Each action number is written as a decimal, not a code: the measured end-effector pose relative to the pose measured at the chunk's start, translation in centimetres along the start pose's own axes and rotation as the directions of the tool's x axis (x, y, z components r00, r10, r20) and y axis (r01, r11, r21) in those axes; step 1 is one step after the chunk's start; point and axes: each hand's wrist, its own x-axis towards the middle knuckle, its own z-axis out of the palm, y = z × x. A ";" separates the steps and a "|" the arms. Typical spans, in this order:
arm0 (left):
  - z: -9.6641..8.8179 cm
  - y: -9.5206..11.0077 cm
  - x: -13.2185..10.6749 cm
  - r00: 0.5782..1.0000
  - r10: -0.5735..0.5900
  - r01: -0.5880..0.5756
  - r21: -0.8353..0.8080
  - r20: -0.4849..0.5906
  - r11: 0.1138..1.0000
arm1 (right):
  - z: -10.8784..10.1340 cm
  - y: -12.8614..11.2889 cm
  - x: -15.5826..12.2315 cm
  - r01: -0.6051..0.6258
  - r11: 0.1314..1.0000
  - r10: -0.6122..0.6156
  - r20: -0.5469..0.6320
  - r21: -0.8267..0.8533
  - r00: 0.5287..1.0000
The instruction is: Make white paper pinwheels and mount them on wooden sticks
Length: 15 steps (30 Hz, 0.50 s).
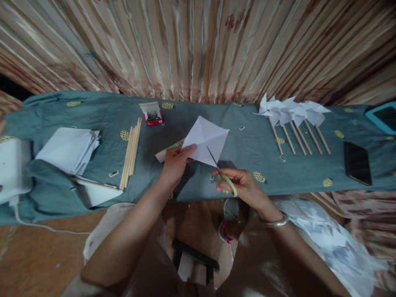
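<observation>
My left hand (176, 161) pinches the left corner of a square white paper sheet (207, 138) with crease lines, held above the table. My right hand (239, 183) grips a pair of scissors (229, 185) with pale green handles. The scissors' blades lie at the sheet's lower right edge and point towards its middle; whether they are closed is hard to make out. Beneath the sheet and my left hand, a small printed box or card (162, 155) is partly hidden.
Left on the teal cloth (192, 187) are a paper stack (66, 148), wooden sticks (131, 152), an open red box (154, 117) of small metal pieces and a white corded device (14, 169). Right are several paper pinwheels (291, 111) on sticks and a dark phone (358, 163).
</observation>
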 end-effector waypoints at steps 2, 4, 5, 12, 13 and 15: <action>-0.1 0.1 0.2 1.000 0.003 -0.003 -0.010 -0.008 1.000 | -0.1 -0.1 -0.1 0.021 0.999 -0.020 0.051 -0.035 0.998; -0.4 0.3 0.5 1.000 0.014 -0.015 -0.027 -0.025 1.000 | -0.3 -0.3 -0.3 0.040 0.997 -0.033 0.101 -0.073 0.994; -0.6 0.4 0.7 0.999 0.020 -0.022 -0.035 -0.032 0.999 | -0.4 -0.4 -0.4 0.047 0.995 -0.036 0.122 -0.088 0.992; -1.3 1.3 1.4 0.998 0.054 -0.056 -0.040 -0.045 0.998 | -3.2 -0.9 -1.1 0.028 0.996 -0.008 0.223 -0.086 0.975; -1.3 1.3 1.4 0.998 0.043 -0.045 -0.031 -0.041 0.998 | -3.8 -0.9 -1.2 0.055 0.996 -0.040 0.189 -0.076 0.981; -1.1 1.3 1.1 1.000 0.016 -0.016 0.009 -0.015 1.000 | -4.8 -1.0 -1.1 0.122 0.991 -0.119 0.040 -0.062 0.992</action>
